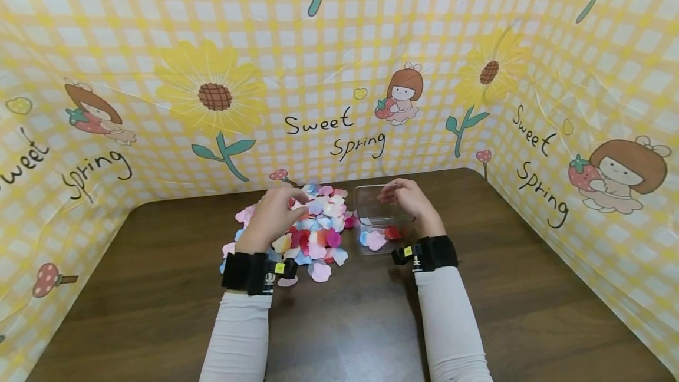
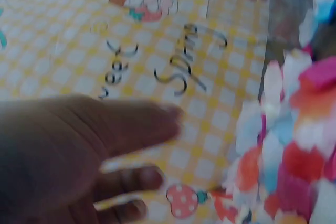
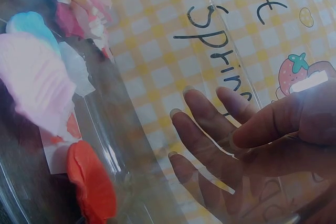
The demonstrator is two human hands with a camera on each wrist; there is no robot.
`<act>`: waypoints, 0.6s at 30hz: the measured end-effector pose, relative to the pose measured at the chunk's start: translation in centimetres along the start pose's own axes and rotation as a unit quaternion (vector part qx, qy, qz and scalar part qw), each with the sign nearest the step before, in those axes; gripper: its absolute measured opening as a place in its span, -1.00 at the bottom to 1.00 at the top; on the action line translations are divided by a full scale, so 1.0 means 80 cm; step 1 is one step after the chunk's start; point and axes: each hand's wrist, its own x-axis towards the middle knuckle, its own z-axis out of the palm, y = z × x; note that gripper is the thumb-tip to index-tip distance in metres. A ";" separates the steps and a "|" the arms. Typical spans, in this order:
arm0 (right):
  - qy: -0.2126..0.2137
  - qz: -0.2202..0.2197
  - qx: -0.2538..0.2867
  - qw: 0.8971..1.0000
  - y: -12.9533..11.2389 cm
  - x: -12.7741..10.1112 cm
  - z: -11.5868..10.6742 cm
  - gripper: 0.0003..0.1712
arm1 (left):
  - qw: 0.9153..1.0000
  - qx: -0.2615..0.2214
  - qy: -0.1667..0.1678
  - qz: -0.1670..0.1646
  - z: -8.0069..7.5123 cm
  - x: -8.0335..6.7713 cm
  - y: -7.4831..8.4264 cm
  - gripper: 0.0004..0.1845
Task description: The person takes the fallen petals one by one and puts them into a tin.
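Note:
A heap of cloth petals (image 1: 313,231) in pink, red, white and blue lies on the dark wooden table (image 1: 350,323). My left hand (image 1: 301,205) hovers over the heap's far side. The blurred left wrist view shows its fingers (image 2: 157,124) stretched out with nothing between them, and the petals (image 2: 294,150) to the right. A clear plastic box (image 1: 366,202) stands right of the heap with a pink petal (image 1: 375,241), a red one (image 1: 393,232) and a blue one inside. My right hand (image 1: 386,194) is over the box's far rim. Its fingers (image 3: 202,111) are loosely straight behind the clear wall, holding nothing.
Yellow checked sheets printed with sunflowers and "Sweet Spring" (image 1: 334,131) wall the table at the back and on both sides. Both wrists wear black straps (image 1: 249,273). Bare table lies in front of the arms and right of the box.

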 end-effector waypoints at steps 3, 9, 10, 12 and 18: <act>0.001 -0.004 -0.003 1.000 0.001 0.002 0.000 -0.51 | 0.998 0.009 -0.037 -0.042 -0.001 -0.004 -0.016 -0.77; 0.001 -0.007 -0.004 1.000 0.002 0.001 -0.001 -0.50 | 0.994 0.047 -0.064 -0.069 0.019 0.000 -0.024 -0.74; -0.001 -0.006 -0.005 1.000 0.002 0.001 -0.001 -0.50 | 0.993 0.061 -0.064 -0.073 0.024 0.000 -0.022 -0.73; -0.004 -0.005 -0.005 1.000 0.002 0.001 -0.001 -0.50 | 0.990 0.094 -0.068 -0.081 0.034 0.002 -0.020 -0.72; -0.017 0.008 0.004 1.000 -0.006 -0.001 -0.003 -0.50 | 0.984 0.145 -0.053 -0.090 0.058 0.005 -0.019 -0.68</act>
